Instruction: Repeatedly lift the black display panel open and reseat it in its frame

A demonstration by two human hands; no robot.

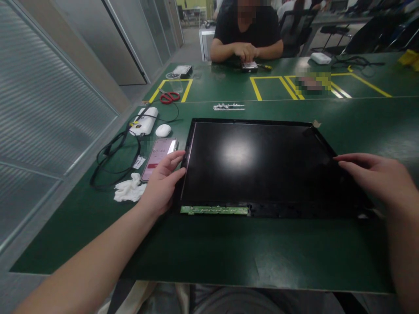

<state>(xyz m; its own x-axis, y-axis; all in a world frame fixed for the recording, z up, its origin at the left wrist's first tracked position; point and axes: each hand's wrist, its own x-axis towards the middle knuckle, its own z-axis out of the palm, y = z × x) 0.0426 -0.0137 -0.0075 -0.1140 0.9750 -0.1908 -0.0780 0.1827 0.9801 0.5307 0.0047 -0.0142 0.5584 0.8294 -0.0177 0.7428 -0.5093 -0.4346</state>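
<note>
Black glossy panel (258, 165), left hand (162, 185), right hand (381, 179)

A: How is the scene lit?
B: Dimly, from overhead; a soft white glare is thrown on the black panel (262, 168); faint shadows are cast on the green bench (229, 248).
A: And sharpness?
B: The centre is rendered clearly; the edges are bent by wide-angle distortion.

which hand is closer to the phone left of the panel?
Left. The left hand sits at the left edge of the display panel, just beside the phone; the right hand is at its right edge, the whole panel away.
</note>
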